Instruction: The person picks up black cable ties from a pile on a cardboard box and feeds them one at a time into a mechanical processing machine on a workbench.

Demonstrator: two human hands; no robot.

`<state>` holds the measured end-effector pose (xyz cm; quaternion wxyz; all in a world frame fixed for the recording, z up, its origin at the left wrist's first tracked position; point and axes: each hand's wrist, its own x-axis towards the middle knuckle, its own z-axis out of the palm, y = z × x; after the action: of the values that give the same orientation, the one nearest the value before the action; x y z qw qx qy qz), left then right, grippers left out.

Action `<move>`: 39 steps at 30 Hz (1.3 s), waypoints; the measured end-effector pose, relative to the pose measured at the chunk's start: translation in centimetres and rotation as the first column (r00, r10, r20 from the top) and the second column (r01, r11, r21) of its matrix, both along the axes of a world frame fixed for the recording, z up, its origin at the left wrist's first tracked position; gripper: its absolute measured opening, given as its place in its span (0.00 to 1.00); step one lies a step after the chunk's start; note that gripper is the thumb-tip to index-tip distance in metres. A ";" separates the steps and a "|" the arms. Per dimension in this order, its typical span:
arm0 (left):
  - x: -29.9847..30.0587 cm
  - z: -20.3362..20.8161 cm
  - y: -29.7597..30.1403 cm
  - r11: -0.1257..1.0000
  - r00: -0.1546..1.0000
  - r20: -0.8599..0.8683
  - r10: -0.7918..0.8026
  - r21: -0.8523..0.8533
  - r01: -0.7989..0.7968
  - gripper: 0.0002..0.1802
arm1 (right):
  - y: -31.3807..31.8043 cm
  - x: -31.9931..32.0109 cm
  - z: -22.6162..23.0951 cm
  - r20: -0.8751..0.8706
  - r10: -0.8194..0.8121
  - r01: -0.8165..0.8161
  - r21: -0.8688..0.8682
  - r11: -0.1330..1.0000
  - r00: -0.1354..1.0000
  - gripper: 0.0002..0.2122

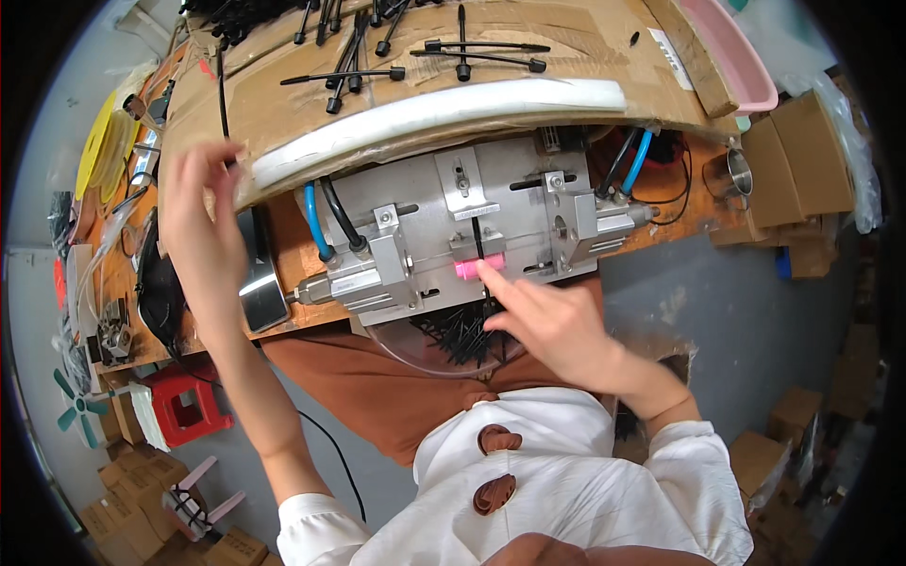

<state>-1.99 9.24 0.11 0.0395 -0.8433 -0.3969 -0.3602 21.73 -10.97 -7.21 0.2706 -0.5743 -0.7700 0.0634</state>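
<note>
Evidently mid-job at the near edge of the worktop (294, 247), around its middle, where a metal fixture (429, 181) sits. Black strip (478, 232) lies there, running from the central bracket toward that edge; pink piece (468, 270) at its nearer end.

Right hand (559, 330): index extended, tip apparently on the pink piece; other fingers loosely bent. Cannot tell whether thumb and fingers grip anything beneath. Left hand (198, 203) raised over the worktop's left part, blurred, fingers partly curled; whether it holds anything, cannot tell.

Risks, as judged: an uneven press could skew the strip off line; a fingertip so near the metal might be pinched if the side cylinders (382, 278) moved. A dropped strip would probably land in the clear bowl (401, 360) below the near edge, lost among loose black strips (451, 332).

Looks: strip slim, dark, straight, fairly plain. Pink piece short, bright, block-like, lying crosswise; finer detail covered by the fingertip.
</note>
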 end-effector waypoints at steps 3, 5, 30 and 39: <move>3.3 -2.3 -9.6 0.995 0.988 0.140 -0.058 -0.076 0.069 0.23 | 3.6 3.3 4.4 0.091 -0.091 0.057 0.327 0.943 0.992 0.19; 4.1 -4.8 -14.7 0.953 0.979 -0.012 -0.205 -0.228 0.197 0.38 | 8.5 5.1 6.2 0.117 -0.201 0.112 0.520 0.847 0.973 0.14; 8.6 -6.7 -15.1 0.934 0.936 -0.238 -0.257 -0.310 0.178 0.36 | 8.0 7.3 10.7 -0.573 -0.109 0.143 0.015 0.990 0.813 0.14; 10.8 -0.3 3.9 0.990 0.981 -0.138 -0.138 -0.007 0.139 0.17 | -1.2 -1.3 -2.6 -0.242 -0.019 0.052 0.129 0.990 0.970 0.30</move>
<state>8.77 13.14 -0.16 0.0428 -0.8918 -0.3331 -0.3032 20.42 -12.21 -9.82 0.4009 -0.5565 -0.7238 0.0756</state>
